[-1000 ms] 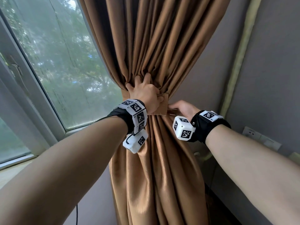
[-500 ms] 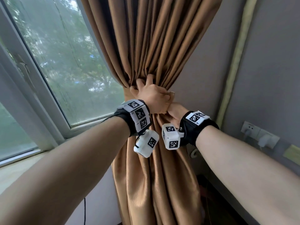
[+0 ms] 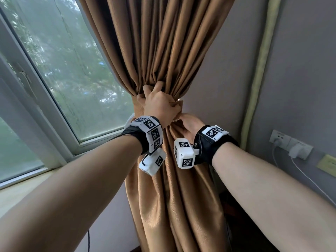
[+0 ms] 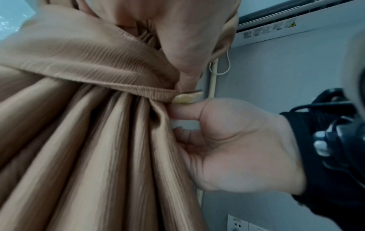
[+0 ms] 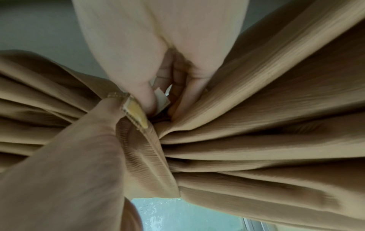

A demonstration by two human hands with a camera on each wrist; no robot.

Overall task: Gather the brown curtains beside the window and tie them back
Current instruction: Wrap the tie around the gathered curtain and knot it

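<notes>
**Both hands at the tie-back on the gathered curtains**

We see the brown curtains [image 3: 163,57] bunched into one column of folds just right of the window [image 3: 69,73] and against the grey wall [image 3: 227,79], pinched at a waist and flaring above and below it. A ribbed band of the same brown cloth, the tie-back [image 4: 110,62], wraps round that waist.

Our left hand [image 3: 160,106] sits on the front of the waist with its fingers curled into the folds; in the right wrist view its thumb presses the tie-back's end, where a pale yellowish patch [image 5: 136,112] shows on the band's inner face. Our right hand [image 3: 189,124] lies just below and to the right of the left, touching it, palm turned toward the curtain. In the left wrist view its thumb [image 4: 187,109] sits right under that yellowish end, and its thumb and fingers pinch a small whitish tab [image 5: 162,100] tucked beside the folds. We cannot tell what the tab is fixed to.

On the wall to the right there are a pale vertical pipe [image 3: 261,70] and wall sockets [image 3: 289,144] with a white plug and cable. An air conditioner [image 4: 296,26] hangs high on the wall in the left wrist view.
</notes>
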